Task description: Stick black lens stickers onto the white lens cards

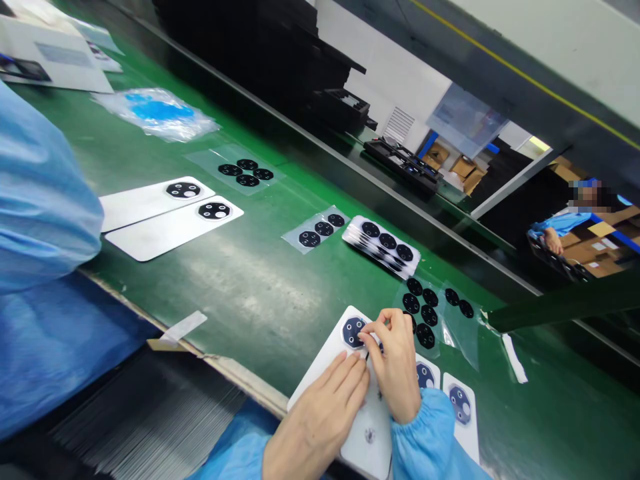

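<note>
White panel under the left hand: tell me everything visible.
The white panel looks thin, stiff and smooth, with a rounded corner at its far end. Near that end sits a dark, roundish disc with pale rings. The panel lies on the green table, slanting away from the front edge. The left hand rests over its near part, hiding some; the right hand's fingertips meet at the disc's right edge, grip unclear.

We record a green bench (240, 280), worn along its near edge, where a strip of tape (187, 326) sits; on its left half we find two white panels (170, 233) side by side; behind them, a clear bag (197, 127) with blue contents; we count four clear sheets (248, 180) bearing black discs, and one white stack (383, 243) among them; we note further white panels (321, 357) at the near side.
</note>
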A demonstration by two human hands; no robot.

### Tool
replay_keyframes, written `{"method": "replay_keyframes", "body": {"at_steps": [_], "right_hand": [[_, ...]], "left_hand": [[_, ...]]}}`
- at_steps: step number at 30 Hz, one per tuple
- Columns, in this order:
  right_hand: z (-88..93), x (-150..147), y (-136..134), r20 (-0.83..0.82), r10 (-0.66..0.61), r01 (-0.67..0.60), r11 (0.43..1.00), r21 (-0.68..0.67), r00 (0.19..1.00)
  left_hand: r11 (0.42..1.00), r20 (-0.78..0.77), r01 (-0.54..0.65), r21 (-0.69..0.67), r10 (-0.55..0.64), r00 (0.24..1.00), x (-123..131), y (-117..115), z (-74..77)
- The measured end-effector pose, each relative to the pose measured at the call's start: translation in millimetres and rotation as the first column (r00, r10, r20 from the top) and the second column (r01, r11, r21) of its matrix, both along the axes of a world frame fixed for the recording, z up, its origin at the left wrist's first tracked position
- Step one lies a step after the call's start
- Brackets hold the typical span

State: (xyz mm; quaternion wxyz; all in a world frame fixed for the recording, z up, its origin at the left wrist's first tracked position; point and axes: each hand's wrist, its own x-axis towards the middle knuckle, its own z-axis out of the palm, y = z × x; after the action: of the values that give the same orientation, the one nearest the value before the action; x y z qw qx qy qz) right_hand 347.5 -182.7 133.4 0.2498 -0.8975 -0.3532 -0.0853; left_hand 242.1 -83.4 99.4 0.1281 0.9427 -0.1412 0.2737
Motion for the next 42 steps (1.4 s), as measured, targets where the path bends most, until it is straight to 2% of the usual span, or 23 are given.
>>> {"method": "replay_keyframes", "body": {"at_steps": [3, 6, 11, 18, 22, 27, 31, 36, 40, 42], "right_hand": [[-6.6, -3, 3, 0.082, 0.039, -0.034, 0.998, -0.052, 0.996], [-10.4, -9, 2, 0.126, 0.085, -0.071, 0.991, -0.114, 0.988], [-12.2, -15, 1, 0.024, 0.103, -0.1, 0.991, -0.089, 0.994], [-14.7, 3, 5, -0.231, -0.033, 0.043, 0.998, 0.041, 0.972], [-7.1, 9, -1, -0.258, -0.124, 0.162, 0.978, 0.128, 0.958], [-10.6, -4, 5, -0.233, -0.016, 0.028, 0.999, 0.045, 0.972], [-18.7, -1, 7, -0.196, -0.025, 0.031, 0.999, 0.03, 0.98], [-10.3, 6, 3, -0.241, -0.112, 0.142, 0.984, 0.112, 0.964], [-12.0, 3, 5, -0.207, -0.037, 0.045, 0.998, 0.037, 0.978], [-13.7, 8, 4, -0.223, -0.038, 0.047, 0.998, 0.034, 0.974]], "left_hand": [[1.0, -0.014, -0.019, 0.015, 0.019, 1.0, -3, 5, -4.4], [0.999, -0.018, -0.037, -0.038, 0.037, 0.999, -3, 3, -9.0], [0.995, -0.001, -0.052, -0.091, 0.052, 0.999, 1, -1, -12.7], [0.996, -0.018, -0.046, -0.075, 0.045, 0.999, 1, 1, -7.5], [0.997, -0.068, -0.025, -0.078, 0.02, 0.997, 2, 0, -7.7], [0.994, -0.049, -0.037, -0.102, 0.033, 0.998, 2, 1, -8.4], [0.995, -0.051, -0.036, -0.096, 0.031, 0.998, 1, 2, -6.2], [0.997, -0.091, -0.023, -0.074, 0.016, 0.996, 1, 2, -5.7], [0.996, -0.11, -0.014, -0.088, 0.005, 0.994, 2, 2, -7.4], [0.996, -0.129, -0.004, -0.087, -0.007, 0.992, 3, 2, -7.5]]}}
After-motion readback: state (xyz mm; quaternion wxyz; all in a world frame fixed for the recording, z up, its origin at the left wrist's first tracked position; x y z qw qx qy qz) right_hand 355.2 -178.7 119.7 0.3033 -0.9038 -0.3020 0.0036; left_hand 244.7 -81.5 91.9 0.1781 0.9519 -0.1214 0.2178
